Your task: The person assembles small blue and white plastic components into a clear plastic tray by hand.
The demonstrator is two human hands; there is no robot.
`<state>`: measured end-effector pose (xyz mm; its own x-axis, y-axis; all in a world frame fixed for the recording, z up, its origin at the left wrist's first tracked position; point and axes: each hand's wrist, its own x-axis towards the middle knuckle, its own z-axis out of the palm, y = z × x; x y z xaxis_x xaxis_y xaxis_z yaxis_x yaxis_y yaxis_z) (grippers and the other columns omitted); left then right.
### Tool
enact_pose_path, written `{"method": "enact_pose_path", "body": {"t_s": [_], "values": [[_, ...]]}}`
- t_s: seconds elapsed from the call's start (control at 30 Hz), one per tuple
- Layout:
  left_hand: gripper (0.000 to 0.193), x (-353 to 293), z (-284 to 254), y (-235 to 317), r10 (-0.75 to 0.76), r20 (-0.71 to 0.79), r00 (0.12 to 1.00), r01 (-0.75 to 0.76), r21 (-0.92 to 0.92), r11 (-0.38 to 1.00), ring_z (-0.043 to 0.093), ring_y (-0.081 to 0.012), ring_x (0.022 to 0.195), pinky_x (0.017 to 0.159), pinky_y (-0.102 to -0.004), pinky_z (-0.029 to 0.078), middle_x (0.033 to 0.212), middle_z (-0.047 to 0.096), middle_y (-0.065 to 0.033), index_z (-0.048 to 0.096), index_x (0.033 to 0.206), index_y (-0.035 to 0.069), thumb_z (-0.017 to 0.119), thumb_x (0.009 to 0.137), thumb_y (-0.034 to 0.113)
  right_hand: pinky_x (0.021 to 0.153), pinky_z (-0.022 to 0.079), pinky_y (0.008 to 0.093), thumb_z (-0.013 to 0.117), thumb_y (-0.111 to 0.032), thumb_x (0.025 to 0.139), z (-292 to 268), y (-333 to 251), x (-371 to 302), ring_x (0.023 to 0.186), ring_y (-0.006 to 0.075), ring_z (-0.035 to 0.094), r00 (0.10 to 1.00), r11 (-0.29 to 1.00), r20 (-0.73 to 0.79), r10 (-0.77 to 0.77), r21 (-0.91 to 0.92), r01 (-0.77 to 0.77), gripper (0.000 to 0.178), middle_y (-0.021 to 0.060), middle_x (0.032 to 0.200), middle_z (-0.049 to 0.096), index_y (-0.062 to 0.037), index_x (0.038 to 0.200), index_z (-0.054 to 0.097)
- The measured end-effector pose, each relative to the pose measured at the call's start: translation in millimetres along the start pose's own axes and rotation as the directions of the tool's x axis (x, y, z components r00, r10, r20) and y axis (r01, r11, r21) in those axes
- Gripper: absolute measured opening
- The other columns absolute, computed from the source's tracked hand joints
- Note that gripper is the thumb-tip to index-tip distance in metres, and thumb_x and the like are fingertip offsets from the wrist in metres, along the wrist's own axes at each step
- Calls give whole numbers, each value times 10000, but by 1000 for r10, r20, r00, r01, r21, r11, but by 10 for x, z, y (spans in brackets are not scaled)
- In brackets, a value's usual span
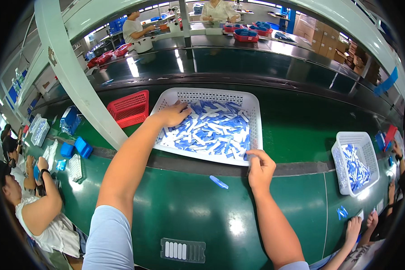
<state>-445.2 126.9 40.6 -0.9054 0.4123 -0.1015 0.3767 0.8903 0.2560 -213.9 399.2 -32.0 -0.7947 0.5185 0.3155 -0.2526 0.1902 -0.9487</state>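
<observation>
On green belt (202, 211): white basket (252, 112), both hands reaching in

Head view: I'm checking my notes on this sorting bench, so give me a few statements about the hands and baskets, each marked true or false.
1. The left hand reaches into the big white basket of blue and white pieces. True.
2. The right hand rests in the red basket. False: it is at the big white basket's near rim, fingers pinched there.
3. A single blue piece lies on the green belt near the right hand. True.
4. The small white basket at right is empty. False: it holds blue and white pieces.
5. A clear tray with white pieces lies on the near belt. True.
</observation>
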Motion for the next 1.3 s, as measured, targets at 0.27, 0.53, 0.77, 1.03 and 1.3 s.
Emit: {"method": "enact_pose_path", "body": {"t_s": [0.27, 0.53, 0.77, 1.03, 1.3], "values": [[643, -269, -242, 103, 30, 311, 950, -53, 66, 996, 505, -386, 1358, 1138, -425, 389, 1473, 527, -235, 403, 1540, 71, 482, 935, 274, 516, 343, 256, 543, -5, 835, 0, -4, 6, 573, 62, 454, 1000, 1000, -5, 10, 6, -10, 232, 43, 770, 651, -6, 948, 746], [662, -800, -589, 224, 12, 541, 841, -3, -17, 1000, 551, -365, 1309, 1106, -410, 426, 1415, 559, -250, 487, 1443, -9, 653, 850, 235, 527, 365, 249, 536, -2, 836, 12, 7, 10, 576, 63, 469, 1000, 999, -19, -12, 48, 13, 247, 47, 776, 666, -1, 970, 744], [1043, -639, -547, 256, 124, 425, 897, -181, 96, 979, 488, -375, 1379, 1129, -394, 412, 1467, 505, -274, 369, 1509, -42, 872, 689, 362, 531, 378, 243, 539, -1, 845, 20, -21, -4, 583, 50, 484, 999, 999, -17, -33, 36, 33, 251, 47, 781, 673, -3, 990, 744], [1153, -441, -259, 382, -185, 502, 845, -49, 418, 907, 568, -400, 1289, 1064, -438, 475, 1418, 539, -288, 403, 1465, -50, 940, 575, 449, 530, 372, 237, 553, -3, 850, 9, -15, 18, 567, 42, 471, 998, 997, -10, -64, 48, 64, 263, 38, 807, 688, -9, 1032, 743], [858, -641, -53, -11, 223, 199, 954, -258, 169, 951, 555, -425, 1228, 1073, -460, 443, 1275, 579, -264, 511, 1380, -18, 866, 657, 279, 528, 371, 236, 566, -7, 862, 13, 28, 21, 565, 39, 471, 995, 995, -21, -99, 32, 99, 266, 51, 893, 722, -9, 1063, 739]]}}
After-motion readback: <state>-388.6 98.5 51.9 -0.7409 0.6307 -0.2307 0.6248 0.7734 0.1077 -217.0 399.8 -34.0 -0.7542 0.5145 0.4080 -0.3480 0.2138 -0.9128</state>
